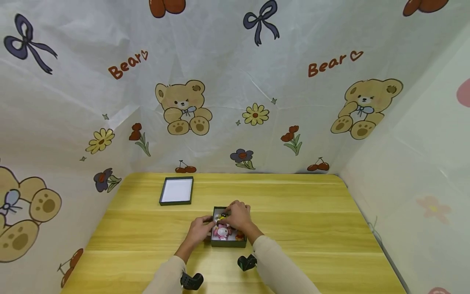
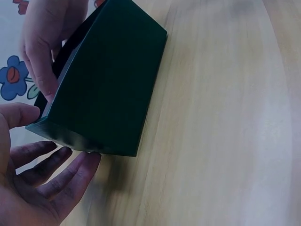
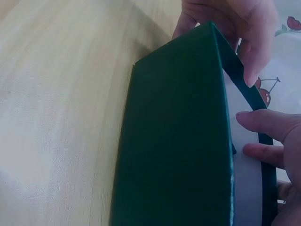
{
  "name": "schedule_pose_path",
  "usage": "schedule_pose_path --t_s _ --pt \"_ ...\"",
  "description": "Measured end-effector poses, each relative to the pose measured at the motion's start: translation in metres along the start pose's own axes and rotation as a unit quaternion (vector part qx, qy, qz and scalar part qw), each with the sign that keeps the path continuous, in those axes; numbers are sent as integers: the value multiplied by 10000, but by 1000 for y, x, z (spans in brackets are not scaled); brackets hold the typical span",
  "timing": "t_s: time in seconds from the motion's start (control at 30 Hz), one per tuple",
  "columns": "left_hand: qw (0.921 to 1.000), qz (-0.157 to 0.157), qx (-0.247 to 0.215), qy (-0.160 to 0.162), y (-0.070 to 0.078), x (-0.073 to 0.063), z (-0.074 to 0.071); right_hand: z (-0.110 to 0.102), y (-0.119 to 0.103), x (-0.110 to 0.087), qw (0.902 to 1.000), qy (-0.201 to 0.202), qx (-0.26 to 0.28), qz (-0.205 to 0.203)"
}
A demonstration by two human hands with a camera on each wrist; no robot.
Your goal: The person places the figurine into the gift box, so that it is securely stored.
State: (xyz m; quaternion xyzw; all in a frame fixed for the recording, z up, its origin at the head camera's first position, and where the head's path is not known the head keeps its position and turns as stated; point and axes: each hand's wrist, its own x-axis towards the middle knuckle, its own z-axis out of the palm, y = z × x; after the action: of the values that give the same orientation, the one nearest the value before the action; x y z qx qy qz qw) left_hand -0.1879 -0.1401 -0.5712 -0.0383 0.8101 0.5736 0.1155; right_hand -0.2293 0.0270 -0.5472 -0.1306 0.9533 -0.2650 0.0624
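Note:
A dark green box [image 1: 228, 244] with a white inside lies on the table. My left hand [image 1: 200, 228] grips its left wall, thumb over the rim and fingers against the outside, as the left wrist view shows. Over the box is my right hand [image 1: 239, 215], its fingers [image 3: 263, 121] reaching inside, apart from each other, with nothing visible between them. Near its fingertips lies a small yellow and black figure [image 1: 223, 216]. In front of that sits a pink and white figurine [image 1: 222, 232]. An orange-brown piece [image 1: 240, 236] is in the near right corner. The right hand partly hides the contents.
A shallow dark-rimmed lid [image 1: 177, 190], white inside, lies on the table at the back left. The wooden table [image 1: 301, 228] meets a bear-print sheet [image 1: 220, 143] at the back and sides. A cable [image 1: 375, 230] hangs near the right edge.

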Motion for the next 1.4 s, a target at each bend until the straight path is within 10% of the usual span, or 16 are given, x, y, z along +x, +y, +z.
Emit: schedule_pose_path --t_s 0.73,1.4 --pt "9987 -75 -209 449 7 0 -25 -19 6 -1 9937 22 999 -502" --pt "9934 -11 525 1018 11 13 -120 -17 -50 19 9927 -277 728 -916"
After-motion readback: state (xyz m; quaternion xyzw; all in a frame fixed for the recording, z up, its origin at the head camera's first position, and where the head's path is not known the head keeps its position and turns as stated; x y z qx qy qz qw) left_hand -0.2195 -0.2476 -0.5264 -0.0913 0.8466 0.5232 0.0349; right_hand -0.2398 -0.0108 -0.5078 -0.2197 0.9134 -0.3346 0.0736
